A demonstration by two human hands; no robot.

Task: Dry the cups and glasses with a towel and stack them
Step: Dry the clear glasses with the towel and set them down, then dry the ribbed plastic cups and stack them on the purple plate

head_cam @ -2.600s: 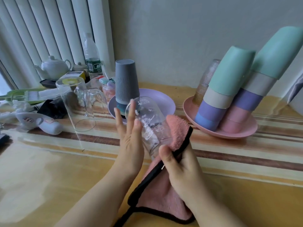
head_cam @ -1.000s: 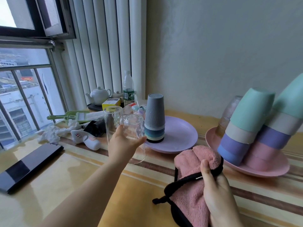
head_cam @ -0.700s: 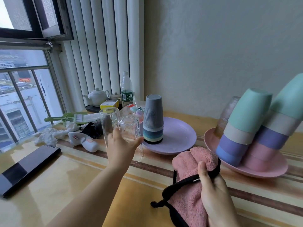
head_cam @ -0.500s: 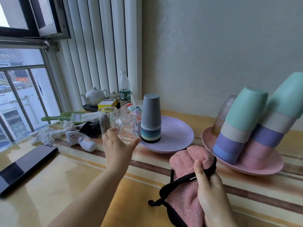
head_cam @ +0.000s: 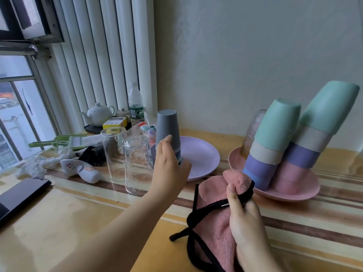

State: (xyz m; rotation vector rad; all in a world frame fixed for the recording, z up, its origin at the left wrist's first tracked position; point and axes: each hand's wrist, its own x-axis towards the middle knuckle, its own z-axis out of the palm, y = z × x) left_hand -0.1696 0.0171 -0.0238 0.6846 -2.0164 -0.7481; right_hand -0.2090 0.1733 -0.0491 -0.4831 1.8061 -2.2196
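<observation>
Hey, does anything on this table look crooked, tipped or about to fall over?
Yes. On the pink plate, the two stacks of pastel cups lean noticeably toward the right rather than standing straight. The grey cup stack on the lilac plate and the two upturned glasses stand upright.

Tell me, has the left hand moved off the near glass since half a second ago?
Yes. The left hand has let go of the near glass and shifted right, toward the purple plate.
</observation>
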